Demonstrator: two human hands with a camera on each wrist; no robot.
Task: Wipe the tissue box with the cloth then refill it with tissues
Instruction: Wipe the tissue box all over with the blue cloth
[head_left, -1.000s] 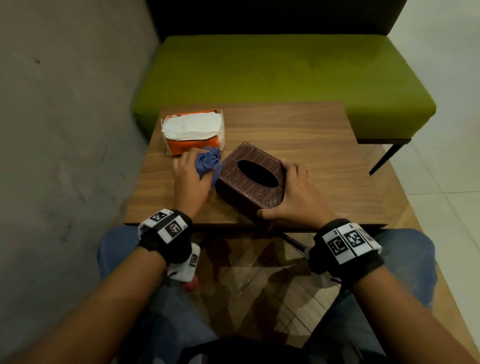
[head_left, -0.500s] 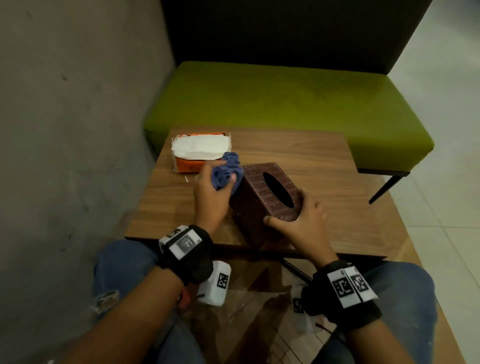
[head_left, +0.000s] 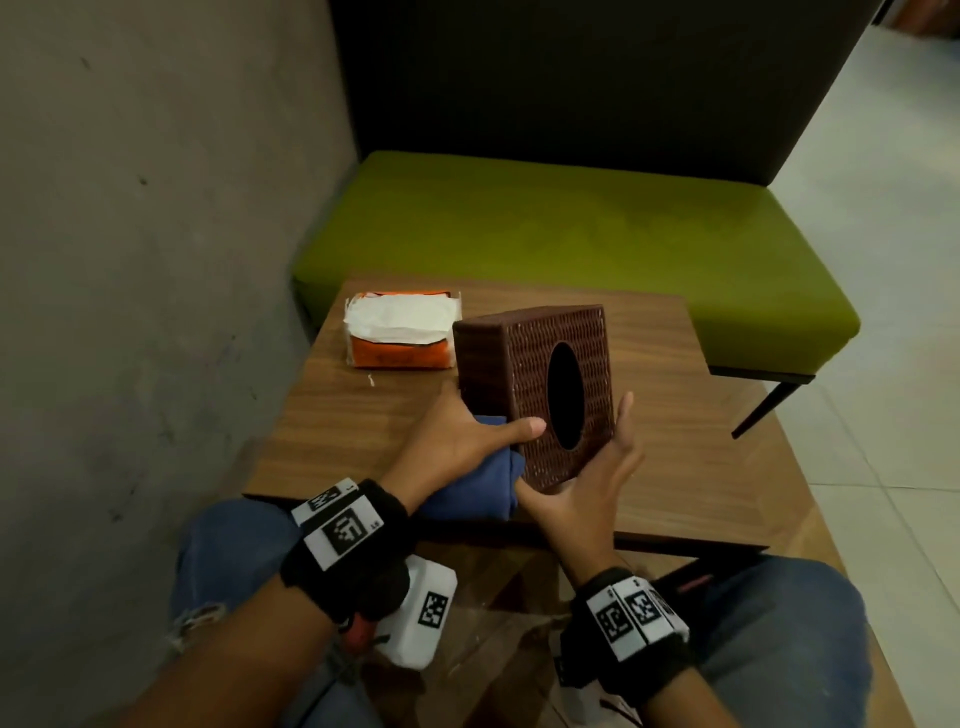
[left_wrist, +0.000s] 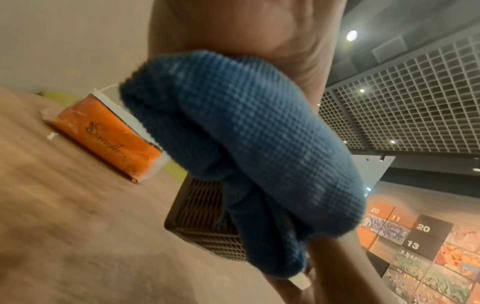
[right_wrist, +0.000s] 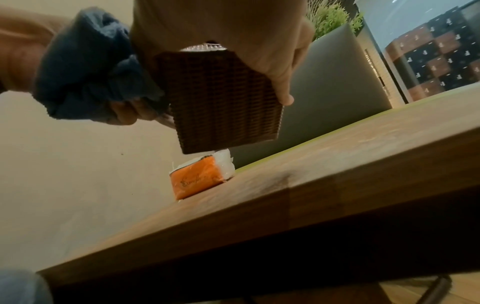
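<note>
The brown woven tissue box (head_left: 524, 374) is held up over the table's near part, tipped on edge with its oval opening facing right. My right hand (head_left: 597, 467) cradles it from below, fingers running up its right side (right_wrist: 280, 82). My left hand (head_left: 483, 431) grips the bunched blue cloth (head_left: 472, 488) against the box's lower left side, thumb lying across the top face. The left wrist view is mostly filled by the cloth (left_wrist: 246, 144), with a corner of the box (left_wrist: 202, 216) behind it. An orange tissue pack (head_left: 400, 330), white tissues showing on top, lies at the table's far left.
The wooden table (head_left: 675, 441) stands against a grey wall (head_left: 130, 312) on the left. A green bench (head_left: 571, 218) with a dark backrest runs along its far side. My knees sit under the near edge. Tiled floor lies to the right.
The box has come up off the table and turned on edge, opening now facing right. My left hand with the cloth has moved from the box's far left corner to its near lower side.
</note>
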